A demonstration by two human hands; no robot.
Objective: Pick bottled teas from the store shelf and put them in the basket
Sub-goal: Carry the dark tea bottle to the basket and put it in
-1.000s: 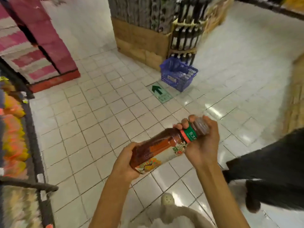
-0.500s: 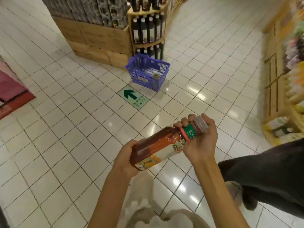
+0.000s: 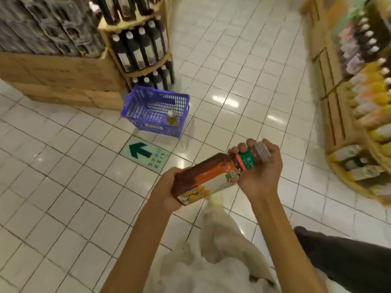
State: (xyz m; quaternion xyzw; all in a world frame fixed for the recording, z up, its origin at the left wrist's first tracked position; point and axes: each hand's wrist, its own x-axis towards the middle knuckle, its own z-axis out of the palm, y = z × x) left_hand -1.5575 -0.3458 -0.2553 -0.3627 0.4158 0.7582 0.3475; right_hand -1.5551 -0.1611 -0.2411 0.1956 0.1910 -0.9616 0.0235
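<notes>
Bottle: a tea bottle with brown liquid lies tilted between two hands above the tiled floor, cap end raised to the right.
Left hand: the left hand cups the bottle's base.
Right hand: the right hand wraps the neck and cap.
Basket: a blue basket stands on the floor well ahead, one bottle inside.
Surroundings: a green exit arrow sign lies between; a rack of dark bottles rises behind the basket.
</notes>
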